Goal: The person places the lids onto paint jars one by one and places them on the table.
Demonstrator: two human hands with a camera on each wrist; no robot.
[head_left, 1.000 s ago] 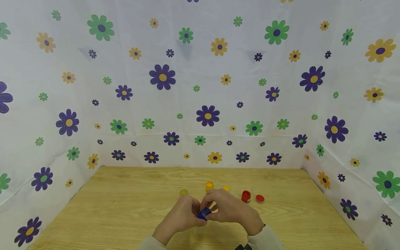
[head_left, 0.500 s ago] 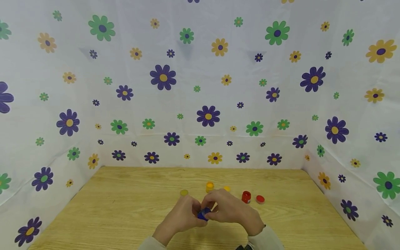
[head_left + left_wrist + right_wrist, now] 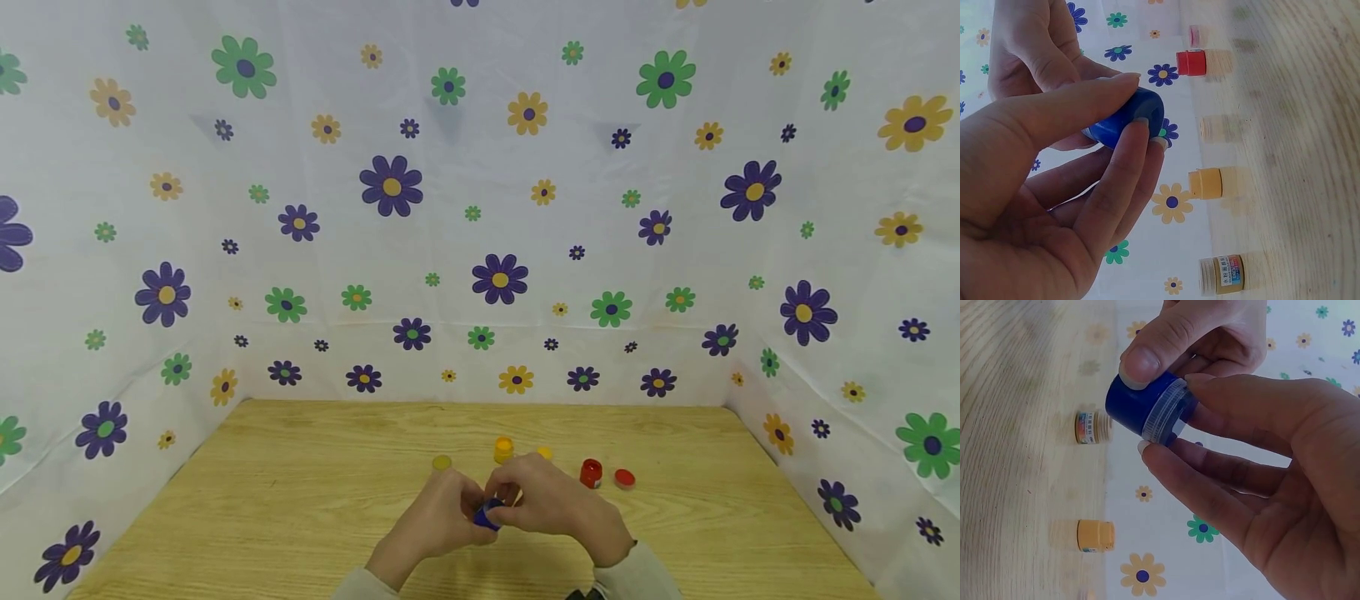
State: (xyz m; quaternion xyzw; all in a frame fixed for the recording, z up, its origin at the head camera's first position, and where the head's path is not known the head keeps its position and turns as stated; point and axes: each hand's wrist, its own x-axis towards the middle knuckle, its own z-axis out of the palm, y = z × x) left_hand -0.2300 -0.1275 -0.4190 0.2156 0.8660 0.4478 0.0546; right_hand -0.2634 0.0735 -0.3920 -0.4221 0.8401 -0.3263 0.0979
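A small blue paint jar [image 3: 486,517] is held between both hands, tilted above the table. My left hand [image 3: 444,515] grips the blue body with its thumb and fingers. The right hand [image 3: 551,500] pinches the ribbed clear lid [image 3: 1166,412], which sits on the jar in the right wrist view. The thumb and fingertips of the left hand press the jar's sides and base in the left wrist view.
Behind the hands stand a lidded ochre jar [image 3: 1229,274], an open orange-yellow jar [image 3: 503,450] and an open red jar [image 3: 591,473]. A yellow lid [image 3: 544,453] and red lid [image 3: 624,478] lie on the wooden table [image 3: 315,500]. Flowered cloth surrounds it.
The right thumb and fingers have shifted slightly around the lid of the blue paint jar. My left hand keeps its grip in nearly the same place.
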